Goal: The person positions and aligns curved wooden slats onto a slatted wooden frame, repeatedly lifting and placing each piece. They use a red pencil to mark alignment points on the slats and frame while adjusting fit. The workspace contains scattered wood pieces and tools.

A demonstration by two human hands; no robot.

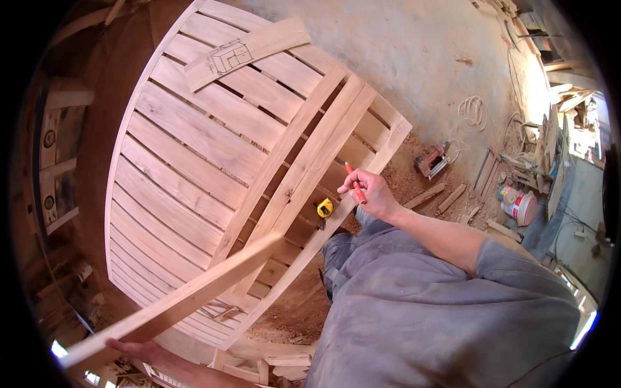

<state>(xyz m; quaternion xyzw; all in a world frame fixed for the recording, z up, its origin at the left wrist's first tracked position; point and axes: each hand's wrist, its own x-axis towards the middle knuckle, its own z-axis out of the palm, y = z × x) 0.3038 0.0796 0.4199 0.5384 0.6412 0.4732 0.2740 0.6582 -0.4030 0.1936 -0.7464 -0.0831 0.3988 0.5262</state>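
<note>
My left hand (134,351) grips a long wooden beam (187,291) near its lower-left end. The beam slants up to the right, its far end over the slatted wooden panel (187,129). Between the fingers of my right hand (372,194) is a red pencil (355,182), held over the panel's right edge. Left of that hand, a yellow tape measure (325,207) lies on the slats near the edge. Several long planks (310,158) rest side by side across the panel. A board with a pencil sketch (249,53) lies at its far end.
On the floor to the right are a red power tool (431,160), a coil of cord (473,113), wood offcuts (451,198) and a white-and-red bucket (519,205). Sawdust covers the ground beside the panel. Wood pieces (284,365) are stacked at the lower middle.
</note>
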